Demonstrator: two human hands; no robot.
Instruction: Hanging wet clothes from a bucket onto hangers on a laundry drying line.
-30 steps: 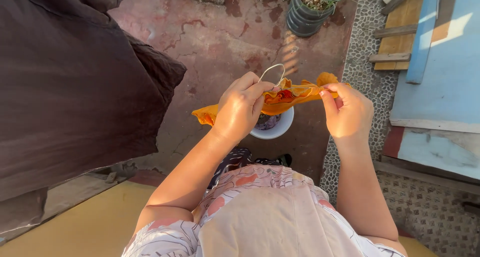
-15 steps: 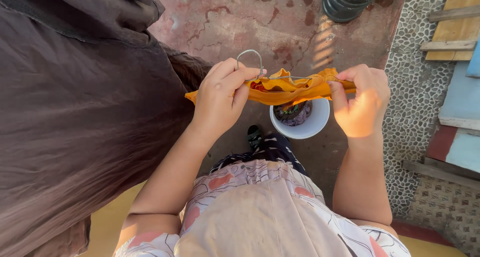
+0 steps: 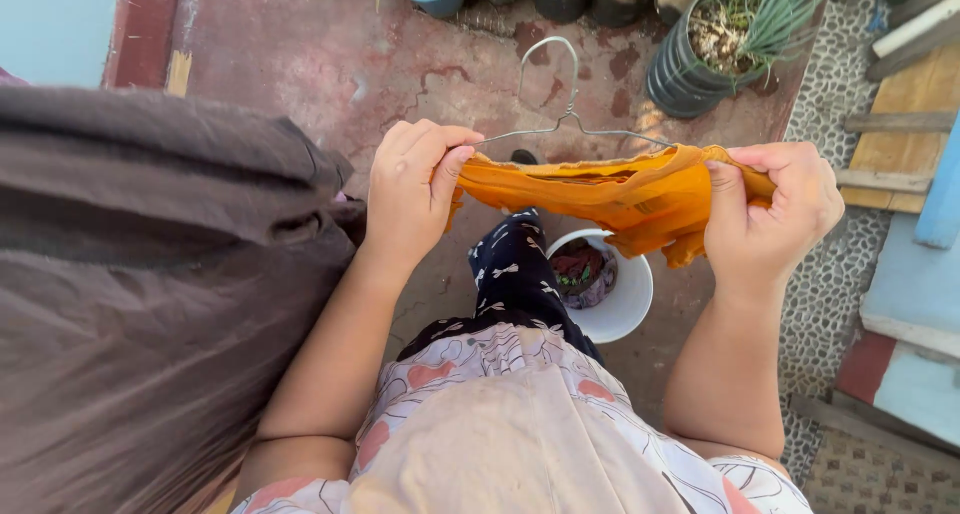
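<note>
the orange garment [image 3: 625,196] now sits spread wider on the wire hanger [image 3: 560,104] — hook raised clear, seemingly seated. left hand [image 3: 410,194] and right hand [image 3: 775,219] each pinch an end, above the white bucket [image 3: 625,299].

Bucket [image 3: 628,304], pots [image 3: 690,69] on floor [image 3: 330,64]

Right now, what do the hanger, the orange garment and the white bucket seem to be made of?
The hanger looks like thin bare metal wire: grey, with a slight shine and a twisted neck. The orange garment appears to be soft woven cloth, matte, creasing and sagging between both hands. The white bucket is probably plastic: a smooth, even, thin rim.
</note>
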